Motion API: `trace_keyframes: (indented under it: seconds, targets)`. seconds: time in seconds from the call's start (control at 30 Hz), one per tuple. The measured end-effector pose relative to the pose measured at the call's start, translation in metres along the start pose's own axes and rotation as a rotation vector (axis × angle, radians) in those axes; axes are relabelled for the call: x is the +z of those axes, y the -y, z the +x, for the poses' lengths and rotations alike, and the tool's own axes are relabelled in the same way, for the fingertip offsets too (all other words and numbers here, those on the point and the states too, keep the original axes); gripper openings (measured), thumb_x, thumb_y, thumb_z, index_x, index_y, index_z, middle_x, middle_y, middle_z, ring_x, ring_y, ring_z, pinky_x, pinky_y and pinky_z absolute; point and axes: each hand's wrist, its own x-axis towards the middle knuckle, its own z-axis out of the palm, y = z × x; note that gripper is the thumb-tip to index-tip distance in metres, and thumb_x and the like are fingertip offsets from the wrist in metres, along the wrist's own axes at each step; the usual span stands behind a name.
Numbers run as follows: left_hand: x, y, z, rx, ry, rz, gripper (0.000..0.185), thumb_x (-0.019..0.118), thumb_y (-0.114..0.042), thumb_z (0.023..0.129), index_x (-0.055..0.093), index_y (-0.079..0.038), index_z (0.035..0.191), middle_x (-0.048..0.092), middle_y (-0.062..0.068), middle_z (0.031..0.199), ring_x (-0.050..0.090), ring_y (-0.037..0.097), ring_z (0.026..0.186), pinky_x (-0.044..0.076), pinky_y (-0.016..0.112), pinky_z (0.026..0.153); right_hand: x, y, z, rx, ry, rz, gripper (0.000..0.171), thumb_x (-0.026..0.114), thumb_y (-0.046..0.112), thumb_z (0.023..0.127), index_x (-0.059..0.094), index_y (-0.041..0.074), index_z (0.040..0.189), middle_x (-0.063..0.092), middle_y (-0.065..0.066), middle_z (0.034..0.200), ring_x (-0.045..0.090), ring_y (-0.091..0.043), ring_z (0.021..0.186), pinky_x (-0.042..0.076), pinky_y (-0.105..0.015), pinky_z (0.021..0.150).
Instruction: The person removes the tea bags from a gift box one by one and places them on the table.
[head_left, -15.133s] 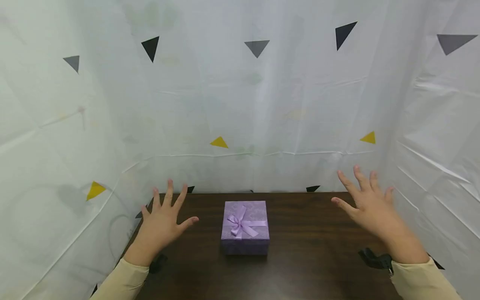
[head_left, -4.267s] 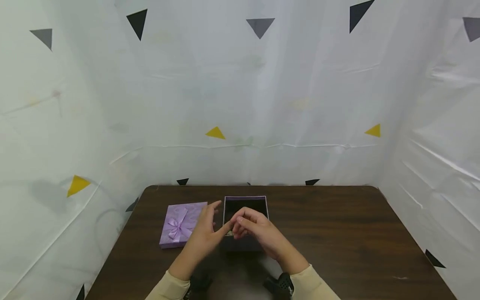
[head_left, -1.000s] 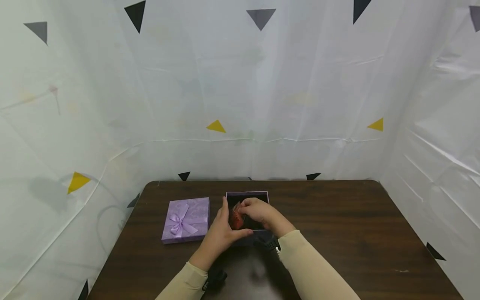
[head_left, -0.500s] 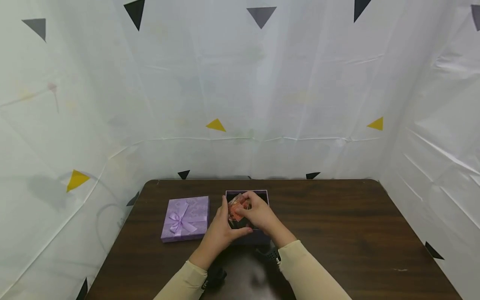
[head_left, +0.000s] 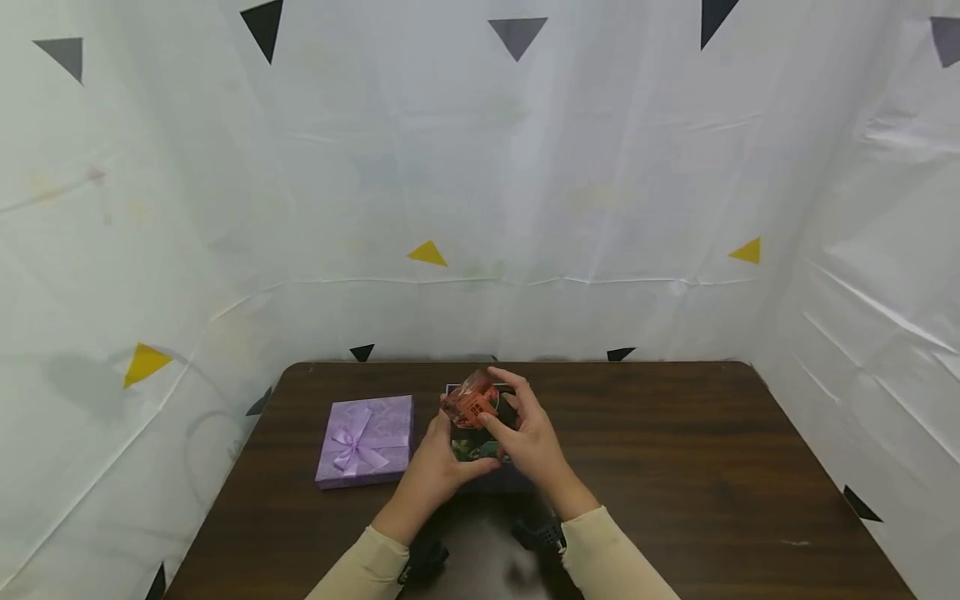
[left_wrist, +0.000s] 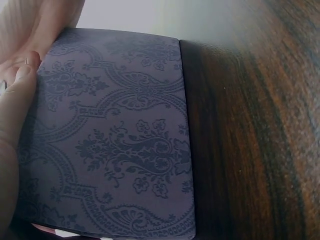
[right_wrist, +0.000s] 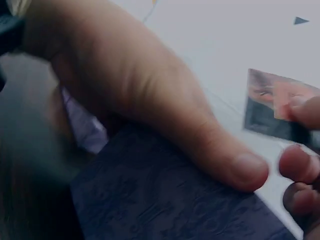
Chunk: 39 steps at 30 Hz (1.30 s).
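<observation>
My right hand (head_left: 536, 437) pinches a small glossy picture card (head_left: 474, 402), printed in red-orange, between thumb and fingers. In the right wrist view the card (right_wrist: 272, 107) appears flat, with a dark lower part. It is tilted over the lidless purple gift box (left_wrist: 115, 135), whose outer wall has a damask pattern. My left hand (head_left: 435, 462) grips the box's near left corner, fingers along its left side and thumb across the front. Inside the box, green printed material (head_left: 474, 450) shows below the card; the hands hide much of the rest.
The box's lilac lid (head_left: 375, 425) with a ribbon bow lies on the dark wooden table (head_left: 675, 467), left of the box. A white sheet (head_left: 600, 167) with triangle prints hangs behind and along both sides. Black devices (head_left: 540, 533) are strapped at both wrists.
Earliest, the box was closed and both hands spread apart; the lid later lay at left. Over the last second my right hand has lifted the card upward, uncovering green material. My left hand keeps its grip.
</observation>
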Motion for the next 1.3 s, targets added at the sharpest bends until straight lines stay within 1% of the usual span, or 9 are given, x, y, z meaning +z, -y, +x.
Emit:
trace_keyframes:
  seconds: [0.17, 0.3, 0.4, 0.57, 0.73, 1.0, 1.13, 1.23, 1.3]
  targets:
    - [0.0, 0.002, 0.0, -0.032, -0.002, 0.02, 0.145, 0.09, -0.073, 0.075, 0.004, -0.016, 0.177, 0.032, 0.029, 0.174, 0.044, 0.049, 0.156, 0.044, 0.069, 0.119, 0.007, -0.006, -0.008, -0.276, -0.082, -0.085, 0.032, 0.072, 0.004, 0.104, 0.068, 0.016, 0.134, 0.075, -0.016, 0.118, 0.06, -0.009, 0.058, 0.055, -0.027, 0.055]
    - [0.0, 0.001, 0.001, -0.055, 0.008, 0.032, 0.139, 0.093, -0.053, 0.081, 0.002, -0.012, 0.177, 0.033, 0.03, 0.174, 0.048, 0.05, 0.152, 0.045, 0.067, 0.12, 0.012, -0.013, -0.02, -0.591, -0.21, -0.148, 0.025, 0.073, -0.016, 0.093, 0.071, 0.004, 0.108, 0.074, -0.013, 0.099, 0.066, -0.014, 0.082, 0.057, -0.027, 0.073]
    - [0.0, 0.001, 0.001, -0.059, 0.011, 0.025, 0.136, 0.093, -0.037, 0.079, 0.002, -0.013, 0.177, 0.035, 0.029, 0.172, 0.053, 0.049, 0.148, 0.045, 0.067, 0.119, 0.014, -0.02, -0.032, -0.778, -0.322, -0.171, 0.02, 0.072, -0.019, 0.089, 0.068, -0.006, 0.103, 0.071, -0.017, 0.094, 0.066, -0.02, 0.077, 0.056, -0.029, 0.068]
    - [-0.001, 0.0, 0.0, -0.093, 0.015, 0.005, 0.138, 0.095, -0.046, 0.081, 0.001, -0.018, 0.178, 0.033, 0.027, 0.175, 0.05, 0.05, 0.151, 0.043, 0.069, 0.12, 0.017, -0.029, -0.046, -0.932, -0.494, -0.222, 0.005, 0.068, -0.009, 0.099, 0.065, -0.014, 0.098, 0.067, -0.022, 0.085, 0.063, -0.02, 0.066, 0.052, -0.028, 0.056]
    - [0.001, -0.001, 0.0, -0.112, 0.017, 0.0, 0.14, 0.095, -0.056, 0.08, 0.0, -0.022, 0.178, 0.028, 0.025, 0.178, 0.043, 0.049, 0.156, 0.04, 0.07, 0.122, 0.017, -0.04, -0.05, -0.901, -0.599, -0.243, 0.026, 0.066, 0.002, 0.107, 0.058, -0.023, 0.108, 0.068, -0.028, 0.093, 0.072, -0.017, 0.086, 0.057, -0.026, 0.07]
    - [0.001, -0.004, -0.001, -0.097, 0.014, 0.038, 0.142, 0.093, -0.063, 0.079, -0.001, -0.022, 0.177, 0.023, 0.026, 0.179, 0.038, 0.05, 0.159, 0.039, 0.071, 0.122, -0.024, -0.054, -0.044, -0.636, -0.777, -0.228, 0.044, 0.067, -0.021, 0.094, 0.056, -0.021, 0.137, 0.07, -0.038, 0.12, 0.07, -0.004, 0.127, 0.054, -0.01, 0.094]
    - [0.0, -0.004, -0.003, -0.098, 0.021, 0.039, 0.142, 0.093, -0.062, 0.08, -0.002, -0.022, 0.177, 0.022, 0.026, 0.18, 0.037, 0.05, 0.16, 0.038, 0.071, 0.123, -0.042, -0.044, -0.041, -0.55, -0.844, -0.301, 0.031, 0.063, -0.023, 0.094, 0.065, -0.018, 0.124, 0.074, -0.035, 0.11, 0.068, 0.005, 0.096, 0.047, -0.003, 0.076]
    - [0.0, -0.005, -0.003, -0.099, 0.022, 0.03, 0.142, 0.093, -0.062, 0.08, -0.003, -0.023, 0.177, 0.022, 0.026, 0.18, 0.037, 0.05, 0.16, 0.038, 0.072, 0.122, -0.052, -0.036, -0.038, -0.493, -0.871, -0.319, 0.02, 0.062, -0.023, 0.096, 0.067, -0.018, 0.114, 0.071, -0.034, 0.102, 0.058, -0.004, 0.08, 0.039, -0.007, 0.066]
    - [0.0, -0.007, -0.002, -0.099, 0.023, 0.018, 0.142, 0.093, -0.062, 0.08, -0.003, -0.024, 0.177, 0.021, 0.025, 0.18, 0.037, 0.05, 0.16, 0.038, 0.072, 0.123, -0.06, -0.039, -0.035, -0.452, -0.882, -0.317, 0.016, 0.062, -0.021, 0.097, 0.068, -0.017, 0.112, 0.066, -0.033, 0.103, 0.06, -0.016, 0.086, 0.044, -0.013, 0.072]
